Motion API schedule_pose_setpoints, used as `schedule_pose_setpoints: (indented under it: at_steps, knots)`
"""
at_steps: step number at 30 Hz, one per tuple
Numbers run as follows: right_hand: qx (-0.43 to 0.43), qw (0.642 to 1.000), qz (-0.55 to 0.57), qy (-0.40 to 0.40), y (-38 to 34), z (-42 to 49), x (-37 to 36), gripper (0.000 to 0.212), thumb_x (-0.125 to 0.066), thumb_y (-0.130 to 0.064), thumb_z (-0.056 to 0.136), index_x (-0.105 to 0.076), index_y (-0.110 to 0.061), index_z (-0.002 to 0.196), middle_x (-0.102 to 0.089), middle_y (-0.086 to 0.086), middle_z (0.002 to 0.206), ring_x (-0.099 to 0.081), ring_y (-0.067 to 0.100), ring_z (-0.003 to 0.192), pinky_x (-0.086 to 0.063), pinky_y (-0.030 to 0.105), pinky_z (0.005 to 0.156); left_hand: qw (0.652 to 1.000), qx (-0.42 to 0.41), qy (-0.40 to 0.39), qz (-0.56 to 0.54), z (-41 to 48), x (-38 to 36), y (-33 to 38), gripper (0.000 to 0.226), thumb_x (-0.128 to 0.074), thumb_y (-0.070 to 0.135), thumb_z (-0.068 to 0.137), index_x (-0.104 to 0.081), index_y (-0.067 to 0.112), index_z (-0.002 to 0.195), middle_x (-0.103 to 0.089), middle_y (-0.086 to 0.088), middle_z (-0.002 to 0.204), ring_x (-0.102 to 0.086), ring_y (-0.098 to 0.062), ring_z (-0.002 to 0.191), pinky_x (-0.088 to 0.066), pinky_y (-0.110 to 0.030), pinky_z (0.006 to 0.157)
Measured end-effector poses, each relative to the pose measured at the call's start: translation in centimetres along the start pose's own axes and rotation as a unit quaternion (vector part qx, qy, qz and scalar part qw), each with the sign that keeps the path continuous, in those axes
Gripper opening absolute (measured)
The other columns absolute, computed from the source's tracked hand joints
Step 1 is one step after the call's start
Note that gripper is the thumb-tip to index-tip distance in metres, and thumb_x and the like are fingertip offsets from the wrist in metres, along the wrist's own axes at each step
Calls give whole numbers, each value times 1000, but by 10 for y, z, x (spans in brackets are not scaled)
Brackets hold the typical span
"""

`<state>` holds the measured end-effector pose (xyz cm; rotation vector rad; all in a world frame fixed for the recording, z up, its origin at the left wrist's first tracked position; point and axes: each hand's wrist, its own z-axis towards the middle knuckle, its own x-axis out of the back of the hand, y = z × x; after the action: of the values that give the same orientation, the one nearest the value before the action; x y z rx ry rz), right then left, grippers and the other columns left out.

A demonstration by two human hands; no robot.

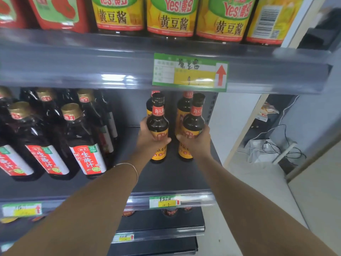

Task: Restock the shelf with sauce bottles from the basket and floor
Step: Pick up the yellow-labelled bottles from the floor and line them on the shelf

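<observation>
Both my arms reach into the middle shelf [166, 180]. My left hand [150, 138] is wrapped around a dark sauce bottle [157, 124] with a black cap and orange label, standing upright on the shelf. My right hand [196, 143] grips a matching bottle [193, 122] just to its right. Two more of the same bottles [184, 108] stand behind them, partly hidden. No basket is in view.
Larger dark bottles with gold caps and red-white labels [83, 141] fill the left of this shelf. Yellow-labelled jars [171, 17] line the upper shelf above a green price tag [190, 72]. Lower shelves [160, 222] hold bottle caps. Cables and a white box [265, 146] lie on the floor at right.
</observation>
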<state>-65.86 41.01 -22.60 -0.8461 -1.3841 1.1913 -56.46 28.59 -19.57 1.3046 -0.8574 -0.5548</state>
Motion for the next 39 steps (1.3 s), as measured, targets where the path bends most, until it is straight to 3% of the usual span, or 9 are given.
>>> schedule_pose_setpoints:
  at_steps: [4, 11, 19, 28, 31, 35, 39]
  knots:
    - [-43, 995, -51, 68, 5, 5, -14, 80, -85, -31, 60, -37, -23, 124, -53, 2, 124, -57, 27, 113, -50, 49, 93, 998, 35, 51, 20, 3, -12, -5, 70, -76, 14, 68, -34, 19, 124, -56, -3, 122, -52, -28, 117, -44, -42, 93]
    - [-48, 997, -51, -23, 6, 15, 1, 71, -80, -18, 68, -41, -23, 127, -61, -1, 117, -58, 24, 110, -50, 44, 92, 998, 41, 24, 42, 7, -2, -6, 70, -75, 11, 69, -33, 17, 126, -56, -6, 122, -52, -29, 116, -43, -42, 93]
    - [-48, 987, -8, -151, 0, 20, 13, 77, -76, 3, 69, -38, -12, 134, -59, 13, 123, -56, 31, 116, -43, 55, 101, 998, 53, -13, 28, 7, 6, -2, 71, -73, 7, 72, -31, 15, 128, -54, -9, 126, -50, -30, 121, -41, -49, 101]
    - [-42, 989, -44, -134, 3, 20, 11, 79, -79, -4, 68, -38, -17, 134, -60, 5, 121, -56, 26, 116, -46, 50, 99, 998, 58, -10, 32, 9, 6, -4, 74, -73, 6, 71, -29, 16, 130, -53, -9, 127, -49, -30, 122, -41, -50, 102]
    - [-47, 992, -42, -110, 2, 17, 9, 89, -80, -6, 68, -29, -21, 139, -57, 1, 124, -53, 25, 119, -46, 48, 98, 998, 57, -8, 33, 8, 4, -3, 77, -73, 7, 72, -27, 16, 133, -51, -9, 130, -47, -30, 123, -40, -51, 102]
    - [-60, 993, -58, -89, -2, 12, 7, 109, -81, -10, 67, -10, -24, 148, -44, 6, 139, -44, 29, 130, -41, 56, 103, 998, 54, -2, 27, 0, 1, -5, 85, -73, 4, 71, -21, 17, 137, -46, -10, 135, -43, -29, 127, -36, -49, 105]
    - [-83, 991, -69, -80, -1, -5, 15, 103, -81, -15, 69, -14, -18, 147, -41, 11, 142, -43, 31, 132, -41, 53, 104, 997, 61, 40, 40, -16, -1, -7, 86, -73, 6, 71, -20, 15, 138, -40, -13, 138, -40, -32, 129, -35, -49, 106]
